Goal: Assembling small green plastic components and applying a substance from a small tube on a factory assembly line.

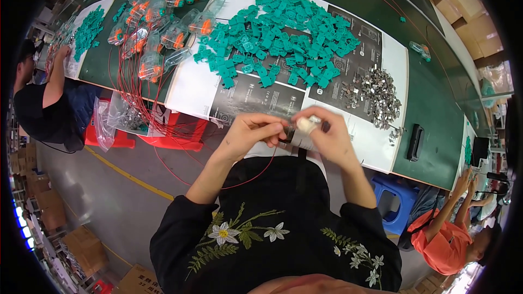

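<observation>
Both my hands meet over the near edge of the paper-covered table, close together in front of my body. My left hand (248,135) is closed, thumb and fingertips pinching a thin red wire (239,186) that loops down and left. Just beside it, my right hand (332,136) is curled, slightly blurred, with a cream-coloured cover (306,125) on a fingertip. What its fingers hold is hidden. Beyond them lies a large heap of small green plastic parts (294,41). Small silver metal pieces (381,98) lie in a heap to its right.
Clear tool-like housings with orange parts (177,38) are piled at the left, red wires trailing over the edge. A black oblong object (415,142) lies on the green tabletop (436,158). Blue (393,198) and red stools stand below. One person sits left (49,98), another right (444,242).
</observation>
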Available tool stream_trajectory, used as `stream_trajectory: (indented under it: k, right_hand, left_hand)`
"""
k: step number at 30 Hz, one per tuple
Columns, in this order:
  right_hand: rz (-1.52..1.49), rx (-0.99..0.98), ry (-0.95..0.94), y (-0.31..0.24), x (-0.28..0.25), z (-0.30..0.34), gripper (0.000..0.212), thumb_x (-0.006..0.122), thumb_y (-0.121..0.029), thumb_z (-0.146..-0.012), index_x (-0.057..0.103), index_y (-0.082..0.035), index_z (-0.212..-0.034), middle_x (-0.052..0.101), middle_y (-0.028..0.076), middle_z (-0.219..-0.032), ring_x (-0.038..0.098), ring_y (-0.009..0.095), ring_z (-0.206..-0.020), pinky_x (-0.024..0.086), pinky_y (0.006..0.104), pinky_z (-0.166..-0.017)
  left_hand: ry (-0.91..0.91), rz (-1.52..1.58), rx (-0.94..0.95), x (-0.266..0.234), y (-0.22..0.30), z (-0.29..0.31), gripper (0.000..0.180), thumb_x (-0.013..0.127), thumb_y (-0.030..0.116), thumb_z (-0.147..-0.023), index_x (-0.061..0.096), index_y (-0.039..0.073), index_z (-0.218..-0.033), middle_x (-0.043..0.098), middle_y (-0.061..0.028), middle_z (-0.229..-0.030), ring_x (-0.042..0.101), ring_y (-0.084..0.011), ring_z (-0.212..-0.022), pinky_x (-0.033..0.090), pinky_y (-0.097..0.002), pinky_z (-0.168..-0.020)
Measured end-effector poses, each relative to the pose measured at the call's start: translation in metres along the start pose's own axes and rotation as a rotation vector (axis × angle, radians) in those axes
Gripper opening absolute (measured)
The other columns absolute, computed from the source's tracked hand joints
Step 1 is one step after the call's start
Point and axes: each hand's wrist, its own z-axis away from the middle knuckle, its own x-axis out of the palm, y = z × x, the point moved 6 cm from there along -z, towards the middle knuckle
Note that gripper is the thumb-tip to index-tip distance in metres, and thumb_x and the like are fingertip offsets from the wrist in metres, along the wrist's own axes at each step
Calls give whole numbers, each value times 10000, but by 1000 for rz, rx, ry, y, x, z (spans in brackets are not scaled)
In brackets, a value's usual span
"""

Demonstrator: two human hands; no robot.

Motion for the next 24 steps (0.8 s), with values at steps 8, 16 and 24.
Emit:
stream_trajectory:
  k: [8, 16, 24]
  right_hand:
    - [788, -536, -101, -35, 0, -105, 346, 622, -48, -824, 596, -93, -1166, 594, 98, -1179, 656, 270, -797, 521, 384, -661]
    - [1104, -348, -100, -23, 10, -39, 279, 653, -152, -826, 576, -51, -1074, 571, 113, -1040, 653, 322, -749, 525, 451, -611]
    - [800, -40, 297, -2, -21, 45, 309, 665, -179, -847, 585, -49, -1116, 601, 104, -928, 634, 284, -721, 497, 384, -590]
  left_hand:
    - [15, -115, 51, -13, 9, 0, 135, 649, 21, -885, 680, -45, -998, 694, -125, -882, 629, -117, -663, 507, -236, -587]
    - [7, -53, 45, -23, 10, 4, 145, 674, 1, -857, 646, -28, -996, 679, -93, -843, 617, -106, -643, 484, -223, -559]
    - [-216, -179, -80, 16, -6, -16, 121, 687, 3, -849, 609, 9, -942, 649, -43, -785, 593, -79, -633, 450, -204, -549]
